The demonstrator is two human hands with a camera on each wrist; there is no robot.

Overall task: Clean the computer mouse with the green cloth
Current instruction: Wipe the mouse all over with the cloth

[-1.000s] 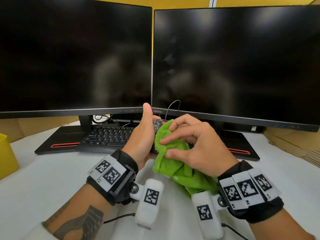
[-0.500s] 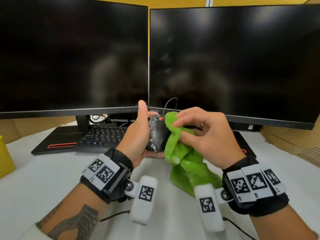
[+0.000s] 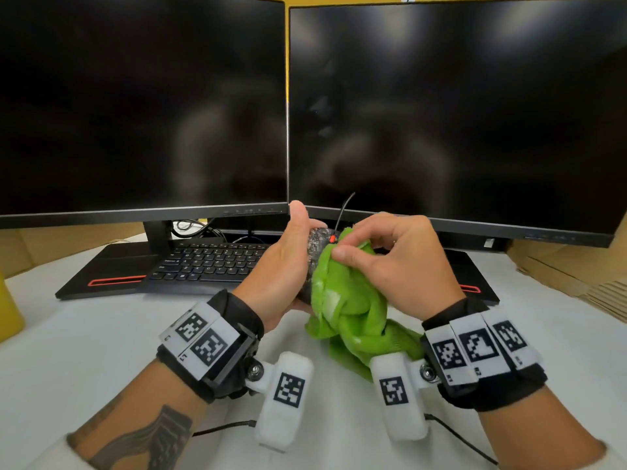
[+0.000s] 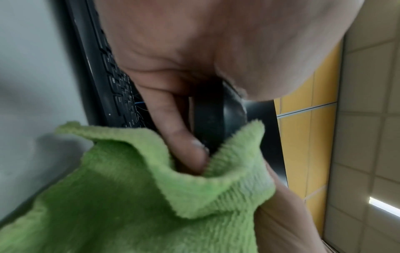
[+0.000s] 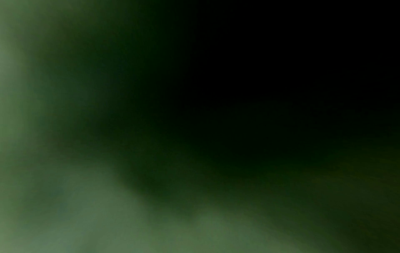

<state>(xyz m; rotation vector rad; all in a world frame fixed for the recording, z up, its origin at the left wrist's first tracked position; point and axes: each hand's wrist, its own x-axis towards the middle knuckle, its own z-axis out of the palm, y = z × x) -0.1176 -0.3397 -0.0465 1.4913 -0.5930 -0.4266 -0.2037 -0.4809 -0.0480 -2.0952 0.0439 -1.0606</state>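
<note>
From my remote seat: left hand (image 3: 281, 266) gripped the one mouse (image 3: 317, 244) aloft; right hand (image 3: 397, 262) pinched the single green cloth (image 3: 342, 310) against it. Two dark monitors (image 3: 146, 103) at twelve o'clock, white desk (image 3: 68, 340), yellow wall.

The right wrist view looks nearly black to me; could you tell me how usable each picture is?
Right wrist view: dark green blur, nothing legible. Left wrist view: green cloth fairly sharp, left hand soft. Head view: sharp, wide-angle bowing, faint reflections in the monitors.
</note>
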